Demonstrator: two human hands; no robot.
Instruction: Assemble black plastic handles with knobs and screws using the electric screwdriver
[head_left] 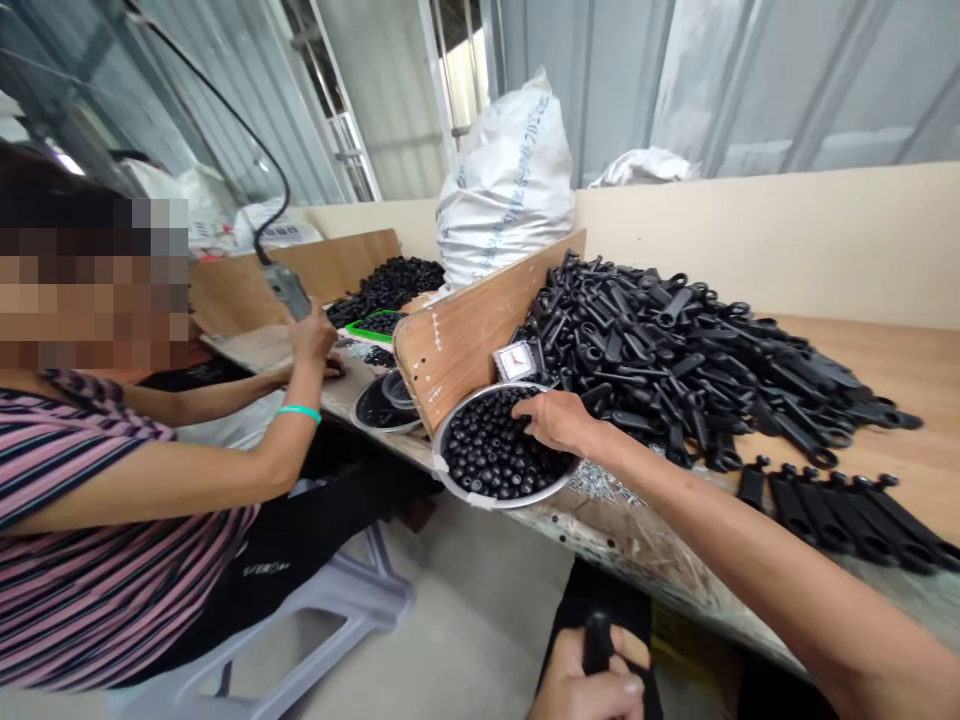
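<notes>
My right hand (556,421) reaches into a metal bowl (480,503) of small black balls (487,445). Its fingers are bent down among the balls near the bowl's right side, and whatever lies between the fingertips is hidden. Low in the picture, my left hand (592,678) is closed around a black plastic part (598,640), its rounded end sticking up above the fist. To the right of the bowl rises a large heap of black plastic handles with ring ends (652,350). Several handles with balls on their ends (832,510) lie in a row at the table's front.
A wooden divider (480,330) stands behind the bowl, with a small square clock (515,360) beside it. Loose screws (600,482) lie right of the bowl. At left, a co-worker (150,460) holds a corded power tool (285,290). A white sack (510,190) stands behind.
</notes>
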